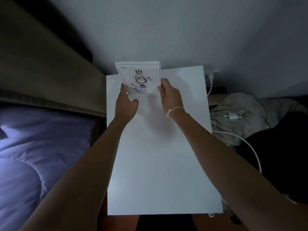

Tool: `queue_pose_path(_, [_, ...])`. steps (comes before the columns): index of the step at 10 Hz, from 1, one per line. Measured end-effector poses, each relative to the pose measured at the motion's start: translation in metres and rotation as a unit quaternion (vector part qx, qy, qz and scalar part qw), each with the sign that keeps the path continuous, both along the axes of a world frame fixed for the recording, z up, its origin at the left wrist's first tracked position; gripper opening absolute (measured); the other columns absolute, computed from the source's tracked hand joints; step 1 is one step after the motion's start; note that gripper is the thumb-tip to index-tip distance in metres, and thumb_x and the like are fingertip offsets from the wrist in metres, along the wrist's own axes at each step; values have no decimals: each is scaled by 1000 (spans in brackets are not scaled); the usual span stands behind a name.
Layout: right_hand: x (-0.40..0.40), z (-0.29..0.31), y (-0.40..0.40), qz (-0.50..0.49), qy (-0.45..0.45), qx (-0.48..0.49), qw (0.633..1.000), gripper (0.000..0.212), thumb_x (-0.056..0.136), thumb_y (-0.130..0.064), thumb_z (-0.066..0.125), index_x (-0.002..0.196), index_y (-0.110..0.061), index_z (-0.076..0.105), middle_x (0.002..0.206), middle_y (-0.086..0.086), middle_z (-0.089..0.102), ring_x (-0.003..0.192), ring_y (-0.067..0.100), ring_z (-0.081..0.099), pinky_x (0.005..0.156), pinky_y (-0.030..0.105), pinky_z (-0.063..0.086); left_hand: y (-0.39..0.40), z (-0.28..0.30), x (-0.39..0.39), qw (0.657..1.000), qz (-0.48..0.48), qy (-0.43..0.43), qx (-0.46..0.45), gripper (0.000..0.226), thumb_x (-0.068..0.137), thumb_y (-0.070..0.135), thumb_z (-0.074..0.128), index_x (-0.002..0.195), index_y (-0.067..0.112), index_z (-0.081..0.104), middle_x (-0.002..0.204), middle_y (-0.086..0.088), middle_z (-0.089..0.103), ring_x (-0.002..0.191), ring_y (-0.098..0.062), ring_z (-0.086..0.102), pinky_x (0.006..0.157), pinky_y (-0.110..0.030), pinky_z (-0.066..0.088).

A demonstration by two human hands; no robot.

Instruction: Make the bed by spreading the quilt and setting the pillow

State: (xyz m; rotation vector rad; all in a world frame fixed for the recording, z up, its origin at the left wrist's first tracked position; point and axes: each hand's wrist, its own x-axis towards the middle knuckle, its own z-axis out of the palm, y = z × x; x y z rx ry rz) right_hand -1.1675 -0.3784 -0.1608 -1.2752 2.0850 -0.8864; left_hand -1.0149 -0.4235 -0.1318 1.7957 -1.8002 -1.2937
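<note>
The notepad (140,79) was white with dark ruled lines, a black crown and a pink-haired figure in a blue dress drawn on it. The nightstand (160,155) top was plain white. The quilt (33,147) was lilac, the headboard (41,72) drab olive-brown, the charger cable (250,144) white.

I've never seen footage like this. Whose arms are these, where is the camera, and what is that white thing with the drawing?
No machine here: these are a person's bare arms, filmed by one camera worn on their head, looking forward and down. The left hand and right hand together hold a white lined notebook with a cartoon girl drawn on it, each hand's grip on one side edge. Below it is a plain white tabletop. On the left lies a lilac quilt, on the right a white charger cable across rumpled grey cloth. The room is dim.
</note>
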Motion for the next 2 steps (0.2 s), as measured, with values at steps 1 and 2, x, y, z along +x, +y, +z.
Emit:
queue_pose_path(1, [-1,0,2,8,-3,2,1000,24,99,-20,41,118,-13,52,100,11,70,86,34,64,73,41,53,2,-2,1,1000,-1,9,-4,82,69,12,48,147,18,24,139,-2,50,123,-20,50,100,-34,43])
queue_pose_path(2, [1,5,7,4,-24,12,1000,29,98,-22,43,125,-13,50,114,10,67,104,32,62,87,43,51,4,1,2,1000,-6,-5,-12,82,75,11,50,150,16,16,145,-5,44,125,-19,46,105,-38,40])
